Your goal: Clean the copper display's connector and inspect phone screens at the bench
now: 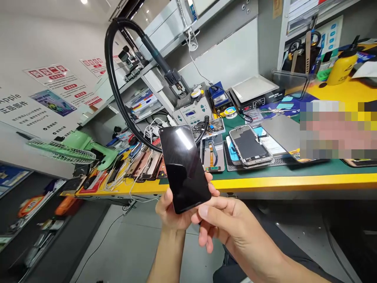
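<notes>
A smartphone (186, 169) with a dark, glossy screen is held upright, tilted a little to the left, in front of the bench. My left hand (173, 210) grips it from behind and below, thumb on the left edge and fingertips showing past the right edge. At the bottom right corner of the phone, my right hand (226, 220) pinches with thumb and index finger at the lower edge. Its other fingers are loosely curled beneath. A bright light reflects in the upper part of the screen. The phone's back is hidden.
Behind the phone stand a hot air station (193, 114) with a black hose (110, 78) and a solder spool (230, 112). Opened phone parts (250, 145) lie on the green mat (235, 175). A green fan (85, 147) is at left, a yellow bottle (341, 67) at right.
</notes>
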Tool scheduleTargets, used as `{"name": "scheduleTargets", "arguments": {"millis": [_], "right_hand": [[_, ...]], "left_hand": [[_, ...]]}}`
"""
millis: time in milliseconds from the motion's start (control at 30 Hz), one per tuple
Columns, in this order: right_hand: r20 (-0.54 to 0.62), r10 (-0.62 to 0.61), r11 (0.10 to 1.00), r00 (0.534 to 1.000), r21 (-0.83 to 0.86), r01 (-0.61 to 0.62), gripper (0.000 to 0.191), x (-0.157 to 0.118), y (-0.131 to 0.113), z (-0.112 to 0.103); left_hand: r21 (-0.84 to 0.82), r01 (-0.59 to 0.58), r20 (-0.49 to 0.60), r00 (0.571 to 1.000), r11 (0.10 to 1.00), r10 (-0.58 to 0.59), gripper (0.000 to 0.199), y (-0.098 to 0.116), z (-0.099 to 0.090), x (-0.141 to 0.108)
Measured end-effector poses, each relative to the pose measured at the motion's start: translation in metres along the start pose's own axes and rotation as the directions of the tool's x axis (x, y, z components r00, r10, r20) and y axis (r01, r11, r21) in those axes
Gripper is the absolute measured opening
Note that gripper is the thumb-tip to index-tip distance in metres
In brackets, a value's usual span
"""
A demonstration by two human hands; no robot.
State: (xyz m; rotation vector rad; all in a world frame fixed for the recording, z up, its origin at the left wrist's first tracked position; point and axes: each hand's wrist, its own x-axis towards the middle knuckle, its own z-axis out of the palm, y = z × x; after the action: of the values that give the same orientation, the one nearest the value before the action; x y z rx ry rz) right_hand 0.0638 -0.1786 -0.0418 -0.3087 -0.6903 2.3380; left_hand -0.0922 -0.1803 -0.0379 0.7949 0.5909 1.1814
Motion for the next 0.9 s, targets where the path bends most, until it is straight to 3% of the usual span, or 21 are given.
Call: {"name": "scheduleTargets", "arguments": {"millis": [200, 400, 600, 800, 900], "right_hand": [[-0.1, 0.03, 0.999, 0.995, -0.009, -0.031, 0.038, 0.006, 0.004, 0.004], [-0.235, -0.028, 1.0, 0.972, -0.02, 0.024, 0.037, 0.009, 0.01, 0.014], [-0.276, -0.073, 0.997, 0.959, -0.035, 0.066, 0.049, 0.011, 0.016, 0.025], [-0.197, -0.075, 0.993, 0.978, -0.099, 0.056, 0.037, 0.003, 0.009, 0.019], [-0.169, -0.088, 0.987, 0.982, -0.147, 0.064, 0.037, -0.001, 0.007, 0.014]], "left_hand": [[0.052, -0.052, -0.055, 0.997, 0.997, 0.055, 0.074, -0.002, -0.004, -0.002], [-0.102, -0.023, 0.058, 0.998, 0.995, 0.029, 0.072, -0.011, -0.01, -0.005], [-0.064, 0.004, -0.111, 0.994, 0.998, -0.011, 0.084, -0.017, -0.007, -0.015], [-0.214, -0.006, 0.06, 0.998, 0.977, 0.019, 0.076, -0.018, -0.004, -0.014], [-0.2, -0.005, 0.096, 0.995, 0.98, 0.025, 0.073, -0.017, -0.001, -0.012]]}}
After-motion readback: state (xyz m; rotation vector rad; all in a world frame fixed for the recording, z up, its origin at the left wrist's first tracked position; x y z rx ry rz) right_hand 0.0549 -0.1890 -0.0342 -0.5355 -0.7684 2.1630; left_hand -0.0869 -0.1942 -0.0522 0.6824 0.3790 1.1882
